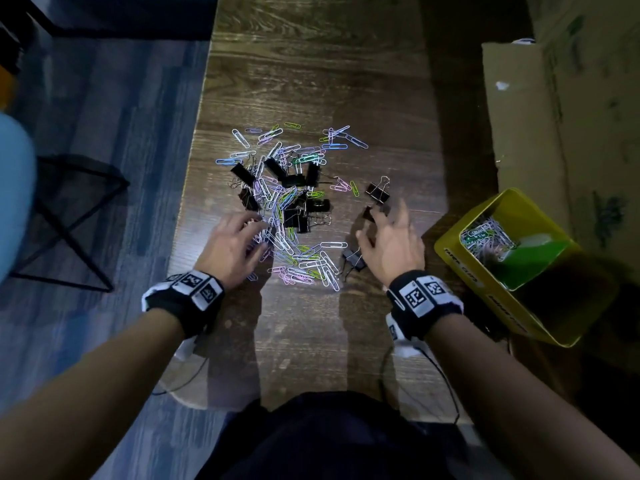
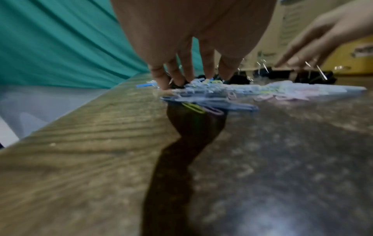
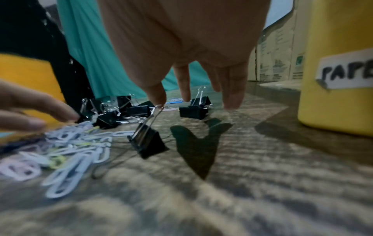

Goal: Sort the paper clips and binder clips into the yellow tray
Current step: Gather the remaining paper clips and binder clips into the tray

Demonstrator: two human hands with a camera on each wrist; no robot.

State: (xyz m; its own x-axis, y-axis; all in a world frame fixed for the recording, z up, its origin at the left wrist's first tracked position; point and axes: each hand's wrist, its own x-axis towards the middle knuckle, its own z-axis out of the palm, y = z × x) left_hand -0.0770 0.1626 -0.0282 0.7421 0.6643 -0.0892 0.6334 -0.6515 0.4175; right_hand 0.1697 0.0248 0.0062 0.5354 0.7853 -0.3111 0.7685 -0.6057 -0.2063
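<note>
A pile of coloured paper clips (image 1: 284, 216) mixed with black binder clips (image 1: 304, 209) lies mid-table. My left hand (image 1: 252, 237) rests on the pile's near left edge, straight fingertips (image 2: 163, 83) pressing on the clips. My right hand (image 1: 381, 223) hovers to the pile's right with fingers spread and nothing held. One fingertip (image 3: 157, 99) touches the wire handle of a tilted binder clip (image 3: 147, 142). Another binder clip (image 1: 377, 192) lies just beyond the fingers. The yellow tray (image 1: 450, 251) stands at the right, with paper clips in its far compartment.
Cardboard boxes (image 1: 554, 116) stand behind the tray at the right. The table's left edge (image 1: 187, 188) runs close to my left hand, with a black metal stool frame (image 1: 69, 220) on the floor beyond. Thin black cables (image 1: 443, 375) trail across the near edge.
</note>
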